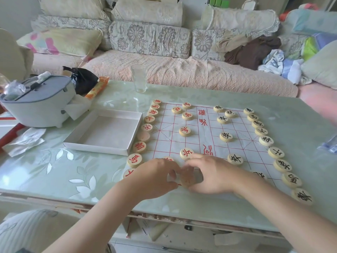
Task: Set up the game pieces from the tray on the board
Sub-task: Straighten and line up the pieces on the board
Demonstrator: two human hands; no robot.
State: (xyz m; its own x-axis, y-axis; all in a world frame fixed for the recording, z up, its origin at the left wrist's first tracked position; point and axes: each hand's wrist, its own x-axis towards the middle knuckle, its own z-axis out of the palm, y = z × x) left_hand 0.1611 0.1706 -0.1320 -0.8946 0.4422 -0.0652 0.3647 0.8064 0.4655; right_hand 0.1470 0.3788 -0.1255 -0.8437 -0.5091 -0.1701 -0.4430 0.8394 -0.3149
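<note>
Fingers [172, 175] of the left hand [155, 178] and of the right hand [213, 175] curl in toward each other and close on one round wooden piece [187, 179] at the board's near edge; blur hides its marking. The glass-topped table [54, 170] carries the white paper board [242, 128], with the white tray [94, 147] lying just beside its left edge. Red-marked pieces [139, 147] line the board's left edge and black-marked pieces [276, 153] its right, with a few of each standing on the inner lines.
</note>
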